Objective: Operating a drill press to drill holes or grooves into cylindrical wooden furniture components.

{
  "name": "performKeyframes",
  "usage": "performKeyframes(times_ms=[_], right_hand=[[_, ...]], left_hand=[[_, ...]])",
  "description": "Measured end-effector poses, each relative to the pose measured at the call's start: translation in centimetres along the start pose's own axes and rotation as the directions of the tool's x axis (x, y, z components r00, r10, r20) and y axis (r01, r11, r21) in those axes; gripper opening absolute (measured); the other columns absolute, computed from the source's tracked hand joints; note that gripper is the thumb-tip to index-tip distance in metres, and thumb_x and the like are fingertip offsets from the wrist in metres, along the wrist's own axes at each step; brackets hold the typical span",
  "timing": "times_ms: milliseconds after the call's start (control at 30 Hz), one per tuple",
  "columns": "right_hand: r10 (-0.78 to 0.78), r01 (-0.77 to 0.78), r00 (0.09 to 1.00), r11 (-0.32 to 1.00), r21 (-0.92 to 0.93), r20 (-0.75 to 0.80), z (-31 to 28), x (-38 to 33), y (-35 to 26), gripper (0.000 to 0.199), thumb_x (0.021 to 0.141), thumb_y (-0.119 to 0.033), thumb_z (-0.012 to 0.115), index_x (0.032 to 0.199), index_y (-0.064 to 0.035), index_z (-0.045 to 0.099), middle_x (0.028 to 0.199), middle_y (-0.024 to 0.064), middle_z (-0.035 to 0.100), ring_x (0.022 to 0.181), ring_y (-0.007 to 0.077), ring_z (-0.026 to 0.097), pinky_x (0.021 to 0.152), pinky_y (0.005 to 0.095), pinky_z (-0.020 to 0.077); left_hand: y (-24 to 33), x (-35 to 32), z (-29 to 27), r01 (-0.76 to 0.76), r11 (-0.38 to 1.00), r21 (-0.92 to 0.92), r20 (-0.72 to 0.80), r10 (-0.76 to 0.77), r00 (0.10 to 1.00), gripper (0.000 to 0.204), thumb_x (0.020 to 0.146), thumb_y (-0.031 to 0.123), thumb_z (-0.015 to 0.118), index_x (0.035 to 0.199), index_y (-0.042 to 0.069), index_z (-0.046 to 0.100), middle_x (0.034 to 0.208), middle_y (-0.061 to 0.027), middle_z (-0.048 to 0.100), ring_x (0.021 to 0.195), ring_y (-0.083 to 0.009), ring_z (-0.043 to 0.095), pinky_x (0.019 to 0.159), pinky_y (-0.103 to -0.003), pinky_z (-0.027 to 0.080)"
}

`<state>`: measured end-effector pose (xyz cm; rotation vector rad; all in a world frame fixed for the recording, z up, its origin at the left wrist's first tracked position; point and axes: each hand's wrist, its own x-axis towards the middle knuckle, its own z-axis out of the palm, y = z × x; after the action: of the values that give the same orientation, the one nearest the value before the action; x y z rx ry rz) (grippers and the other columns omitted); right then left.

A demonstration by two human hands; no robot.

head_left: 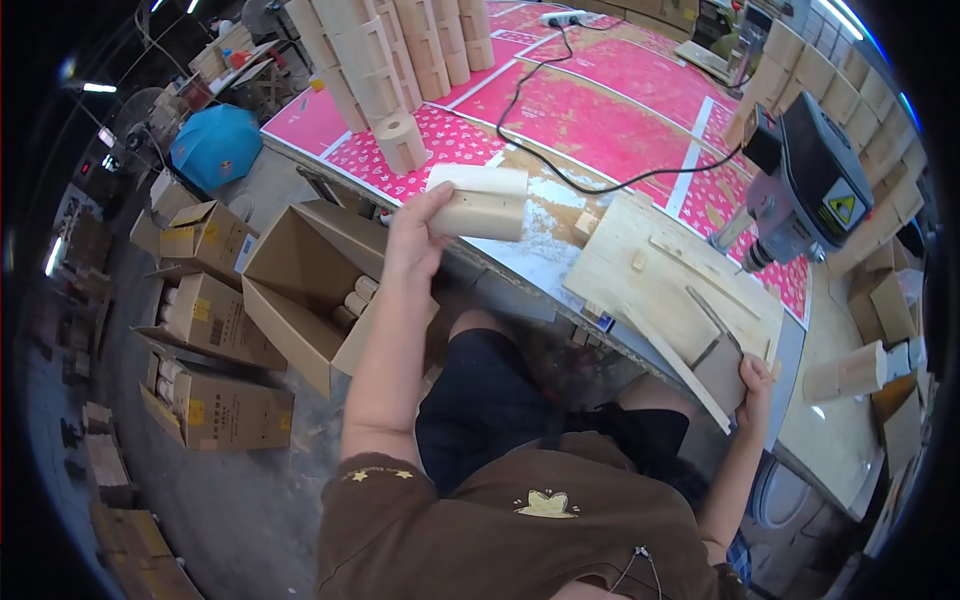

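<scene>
Pink-covered workbench amid cardboard boxes, sawdust-strewn.

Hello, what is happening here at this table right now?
A seated person works at a table covered with pink sheets. The left hand holds a pale wooden block above the table edge. The right hand grips the corner of a plywood board that lies under a grey drill. Similar wooden pieces are stacked at the back, and open cardboard boxes stand on the floor.

Lighting: bright, even overhead tube lamps; glare on pink counter. Shadows soft under counter. Strong fisheye bending, black vignette at rim. Left floor dimmer, slightly blurred.
</scene>
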<state>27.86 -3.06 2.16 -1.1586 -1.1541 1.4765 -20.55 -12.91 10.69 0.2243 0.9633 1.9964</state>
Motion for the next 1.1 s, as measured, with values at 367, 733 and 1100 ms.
performKeyframes(times_ms=[367,733,1100], right_hand=[[0.03,0.0,0.99,0.975,-0.22,0.135,0.5,0.1,-0.5,0.02,0.075,-0.013,0.067,0.089,0.0006,0.061,0.072,-0.0027,0.053,0.067,0.0057,0.045,0.062,0.0199,0.0348],[0.037,-0.023,0.998,0.973,-0.231,0.057,1.0,0.0,-0.2,0.02,0.074,-0.014,0.066,0.088,-0.0012,0.061,0.071,-0.0035,0.054,0.064,0.0043,0.046,0.058,0.0185,0.0356],[-0.015,0.026,0.999,0.953,-0.302,0.039,0.5,-1.0,-0.6,0.023,0.068,-0.011,0.067,0.088,-0.0004,0.063,0.078,-0.0001,0.059,0.073,0.0096,0.053,0.066,0.0224,0.0412]], left_hand=[[13.5,15.3,-0.9,-0.423,0.259,0.868,0.199,0.598,0.776,0.043,0.056,0.017,0.081,0.09,-0.001,0.06,0.09,-0.015,0.063,0.078,-0.0218,0.061,0.068,-0.033,0.049],[13.1,24.1,-1.7,-0.204,0.156,0.966,0.061,0.633,0.771,0.051,0.05,0.017,0.082,0.092,-0.002,0.063,0.093,-0.0166,0.063,0.082,-0.0248,0.062,0.074,-0.034,0.05],[11.5,26.2,-2.6,-0.197,-0.02,0.98,0.144,0.759,0.635,0.062,0.055,0.032,0.079,0.102,-0.002,0.058,0.099,-0.0201,0.061,0.09,-0.0299,0.06,0.079,-0.037,0.048]])
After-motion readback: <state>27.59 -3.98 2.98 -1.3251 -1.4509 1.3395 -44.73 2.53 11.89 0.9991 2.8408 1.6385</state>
